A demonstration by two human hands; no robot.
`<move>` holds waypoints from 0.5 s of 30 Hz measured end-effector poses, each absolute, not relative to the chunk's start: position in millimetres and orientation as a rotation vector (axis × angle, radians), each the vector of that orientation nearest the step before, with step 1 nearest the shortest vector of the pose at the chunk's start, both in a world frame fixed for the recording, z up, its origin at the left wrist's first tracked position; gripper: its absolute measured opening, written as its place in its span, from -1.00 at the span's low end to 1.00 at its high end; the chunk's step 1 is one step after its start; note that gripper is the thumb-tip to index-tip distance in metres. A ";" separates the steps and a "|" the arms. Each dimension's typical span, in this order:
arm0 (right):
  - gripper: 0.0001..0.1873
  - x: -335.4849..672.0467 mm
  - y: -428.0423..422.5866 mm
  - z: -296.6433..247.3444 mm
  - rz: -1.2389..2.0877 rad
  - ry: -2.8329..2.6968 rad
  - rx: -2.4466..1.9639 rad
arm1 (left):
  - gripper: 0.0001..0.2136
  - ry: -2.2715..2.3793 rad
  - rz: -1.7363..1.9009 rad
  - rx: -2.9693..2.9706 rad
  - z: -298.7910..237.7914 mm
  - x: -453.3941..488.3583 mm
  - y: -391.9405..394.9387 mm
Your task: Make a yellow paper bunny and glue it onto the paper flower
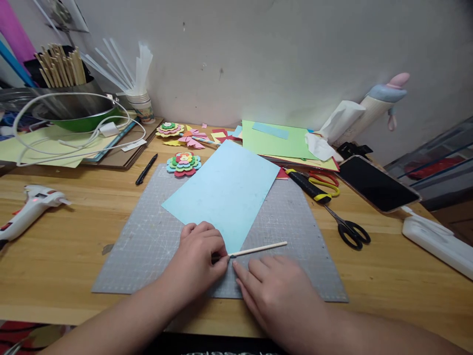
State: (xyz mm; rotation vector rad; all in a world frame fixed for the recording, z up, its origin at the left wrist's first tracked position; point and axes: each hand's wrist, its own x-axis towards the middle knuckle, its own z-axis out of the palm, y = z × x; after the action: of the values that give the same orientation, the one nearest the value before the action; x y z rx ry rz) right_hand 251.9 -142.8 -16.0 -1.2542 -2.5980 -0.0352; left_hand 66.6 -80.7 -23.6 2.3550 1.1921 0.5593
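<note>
A light blue sheet of paper [229,192] lies slantwise on the grey cutting mat [140,251], its near corner wrapped round a thin wooden stick [262,248]. My left hand [201,251] is closed, thumb and fingers pinching the stick at that corner; the stick's left end is hidden under it. The bare right part of the stick points to the right, above my right hand [277,283]. That hand rests low over the mat with the index finger stretched out beside the rolled corner and the other fingers loosely bent. Nothing shows in its grasp.
Layered paper flowers [184,163] and a black pen [147,169] lie at the left. A glue gun [29,207] is farther left. A utility knife [308,185], black-handled scissors [354,233] and a phone [379,183] lie right. Green paper [277,140] is stacked behind.
</note>
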 end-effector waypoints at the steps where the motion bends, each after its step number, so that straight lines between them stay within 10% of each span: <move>1: -0.73 250.9 -145.5 -19.0 -0.081 -2.627 -1.273 | -0.84 1.188 0.557 2.356 -23.3 66.3 -80.6; 15: -0.38 247.6 -153.3 -21.7 -0.098 -2.932 -1.423 | -0.86 1.092 0.521 2.500 -22.3 57.0 -81.4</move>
State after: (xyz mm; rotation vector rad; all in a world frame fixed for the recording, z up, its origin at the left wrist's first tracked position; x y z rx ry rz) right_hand 247.6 -153.3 -21.7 -1.4230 -2.9323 -0.0980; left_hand 57.0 -81.4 -22.3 2.4997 1.0921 0.5210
